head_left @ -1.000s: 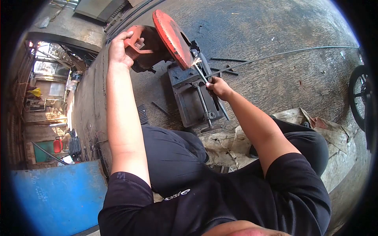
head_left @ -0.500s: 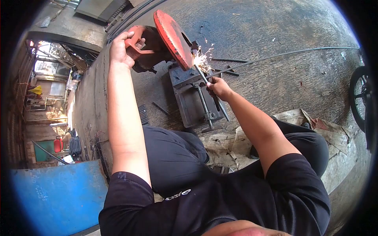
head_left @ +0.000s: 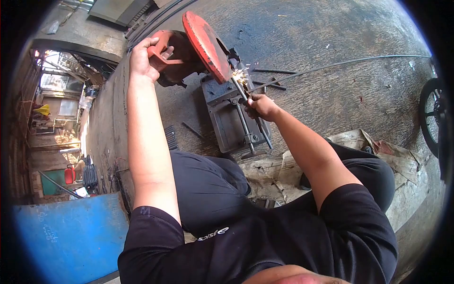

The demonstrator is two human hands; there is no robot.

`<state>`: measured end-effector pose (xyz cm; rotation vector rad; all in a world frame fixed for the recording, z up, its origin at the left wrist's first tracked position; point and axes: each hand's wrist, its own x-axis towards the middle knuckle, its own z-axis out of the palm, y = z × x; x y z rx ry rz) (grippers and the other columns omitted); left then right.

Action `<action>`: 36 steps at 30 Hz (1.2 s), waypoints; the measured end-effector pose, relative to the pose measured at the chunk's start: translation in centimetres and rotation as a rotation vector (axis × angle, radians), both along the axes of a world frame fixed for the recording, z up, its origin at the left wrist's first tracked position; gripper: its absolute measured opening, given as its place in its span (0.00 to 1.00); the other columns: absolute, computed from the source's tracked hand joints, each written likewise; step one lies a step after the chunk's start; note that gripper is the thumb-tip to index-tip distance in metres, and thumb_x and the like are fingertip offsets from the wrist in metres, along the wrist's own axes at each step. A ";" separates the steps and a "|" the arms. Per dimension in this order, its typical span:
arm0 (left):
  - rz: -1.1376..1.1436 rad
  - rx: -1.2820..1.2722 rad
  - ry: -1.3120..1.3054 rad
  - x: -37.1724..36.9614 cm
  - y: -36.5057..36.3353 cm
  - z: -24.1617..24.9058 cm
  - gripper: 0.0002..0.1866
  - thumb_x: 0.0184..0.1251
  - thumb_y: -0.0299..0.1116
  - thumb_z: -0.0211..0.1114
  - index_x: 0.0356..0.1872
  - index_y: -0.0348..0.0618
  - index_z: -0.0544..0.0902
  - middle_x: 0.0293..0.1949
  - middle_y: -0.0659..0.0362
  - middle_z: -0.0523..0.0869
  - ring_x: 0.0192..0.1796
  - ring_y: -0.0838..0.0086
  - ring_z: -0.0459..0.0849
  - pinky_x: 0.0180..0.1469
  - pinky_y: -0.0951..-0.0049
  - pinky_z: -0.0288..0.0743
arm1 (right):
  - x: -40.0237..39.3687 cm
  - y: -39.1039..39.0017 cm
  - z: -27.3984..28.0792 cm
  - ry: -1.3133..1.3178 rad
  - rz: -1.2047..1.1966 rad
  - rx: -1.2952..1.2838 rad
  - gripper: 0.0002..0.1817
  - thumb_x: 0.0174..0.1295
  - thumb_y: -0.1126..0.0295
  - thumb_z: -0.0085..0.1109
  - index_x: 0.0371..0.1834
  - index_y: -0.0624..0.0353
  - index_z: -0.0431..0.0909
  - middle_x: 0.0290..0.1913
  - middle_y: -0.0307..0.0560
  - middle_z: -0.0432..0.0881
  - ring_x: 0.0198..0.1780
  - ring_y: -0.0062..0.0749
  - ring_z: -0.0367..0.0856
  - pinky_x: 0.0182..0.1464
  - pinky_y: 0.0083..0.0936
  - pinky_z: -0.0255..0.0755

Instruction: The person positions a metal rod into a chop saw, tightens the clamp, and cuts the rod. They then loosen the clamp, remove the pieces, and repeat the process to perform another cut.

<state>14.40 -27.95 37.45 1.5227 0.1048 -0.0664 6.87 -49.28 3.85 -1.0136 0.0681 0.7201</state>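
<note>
In the head view, my left hand (head_left: 144, 62) is wrapped round the red handle (head_left: 165, 60) of a cut-off saw. The saw's round red guard (head_left: 202, 41) tilts over its dark metal base (head_left: 221, 124), and hides most of the disc. My right hand (head_left: 263, 107) grips a thin metal rod (head_left: 266, 137) above the clamp screw (head_left: 243, 120). The rod's far end meets the lower edge of the guard, where bright sparks (head_left: 240, 75) fly. Exactly where the disc touches the rod is hidden.
A long thin rod (head_left: 350, 64) runs from the saw toward the right. Short dark bars (head_left: 274, 71) lie on the floor beyond the base, and several cut pieces (head_left: 170, 137) lie left of it. A wheel (head_left: 429, 111) stands far right; a blue panel (head_left: 71, 236) is lower left.
The spray of sparks has become smaller. Both hands keep their grips; the saw's guard and my left hand have shifted very slightly left, and the rod's near end sits a little lower.
</note>
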 end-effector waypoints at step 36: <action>0.034 -0.025 -0.010 0.0 -0.1 0.0 0.21 0.60 0.32 0.54 0.52 0.30 0.72 0.47 0.47 0.79 0.41 0.62 0.82 0.46 0.65 0.81 | -0.5 0.8 1.4 -0.229 -0.131 -0.381 0.11 0.61 0.68 0.62 0.33 0.65 0.72 0.23 0.42 0.76 0.23 0.24 0.73 0.27 0.25 0.69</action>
